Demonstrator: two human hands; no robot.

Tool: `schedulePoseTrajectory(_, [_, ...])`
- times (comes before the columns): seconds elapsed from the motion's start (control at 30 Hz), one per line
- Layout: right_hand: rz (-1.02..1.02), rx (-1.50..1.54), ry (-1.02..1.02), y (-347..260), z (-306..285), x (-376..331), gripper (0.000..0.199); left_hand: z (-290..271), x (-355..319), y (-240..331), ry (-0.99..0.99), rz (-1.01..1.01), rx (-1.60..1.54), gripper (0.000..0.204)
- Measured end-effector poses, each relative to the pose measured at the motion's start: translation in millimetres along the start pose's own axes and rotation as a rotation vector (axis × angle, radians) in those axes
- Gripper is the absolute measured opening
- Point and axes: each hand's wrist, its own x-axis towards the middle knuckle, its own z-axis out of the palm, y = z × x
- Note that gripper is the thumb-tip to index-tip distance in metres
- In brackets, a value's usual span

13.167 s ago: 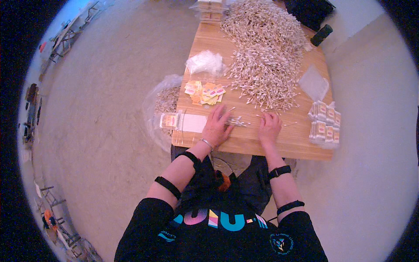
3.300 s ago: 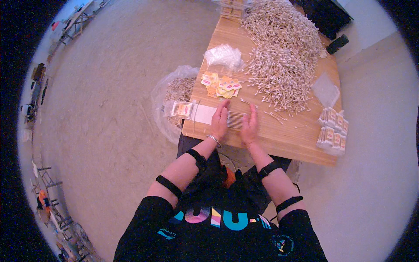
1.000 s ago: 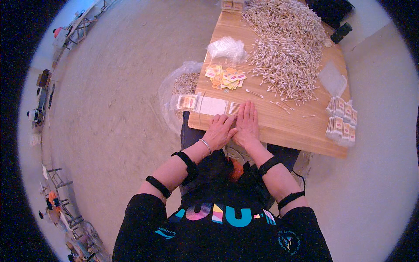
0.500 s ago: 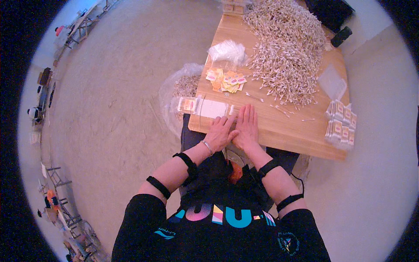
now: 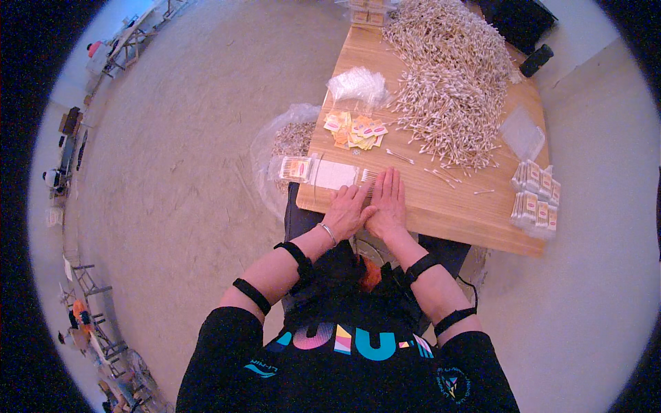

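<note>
A small row of cotton swabs [image 5: 370, 176] lies on the wooden table by the near edge, partly hidden under my fingers. My left hand [image 5: 348, 212] reaches it from the left, fingers stretched out with the tips at the swabs. Flat beside it lies my right hand [image 5: 388, 205], fingers straight and close together, along the row's right side. My thumbs meet below the swabs. Just left of the row is a flat white pad [image 5: 335, 175] with a thin cord across its left end. A clear packet of swabs with an orange label [image 5: 295, 168] lies at the table's left corner.
A large heap of cotton swabs [image 5: 451, 89] covers the far table. Clear bags [image 5: 358, 86] and orange-yellow cards [image 5: 357, 129] lie on the left. Filled packets [image 5: 536, 199] and a flat clear bag [image 5: 523, 134] sit on the right. A sack of swabs [image 5: 292, 141] stands beside the table.
Both hands stay at the row of swabs with almost no movement. The whole view has shifted very slightly.
</note>
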Motion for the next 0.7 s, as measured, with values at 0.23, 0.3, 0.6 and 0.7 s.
schedulePoseTrajectory(0.23, [-0.008, 0.002, 0.021, 0.1, 1.8, 1.0, 0.072, -2.6, 6.2, 2.0, -0.040, -0.039, 0.029, 0.059])
schedulePoseTrajectory(0.3, [-0.005, 0.012, 0.032, 1.3, 3.9, 0.8, 0.072, -3.3, 5.4, 2.5, -0.043, -0.036, 0.008, 0.058])
schedulePoseTrajectory(0.6, [-0.019, 0.072, 0.073, 0.2, 4.2, 0.6, 0.072, 0.2, 9.1, 0.6, 0.027, -0.043, 0.050, 0.053])
schedulePoseTrajectory(0.7, [-0.011, 0.090, 0.060, 0.0, 5.2, -3.6, 0.071, -2.4, 11.2, 2.9, -0.039, -0.069, -0.004, 0.052])
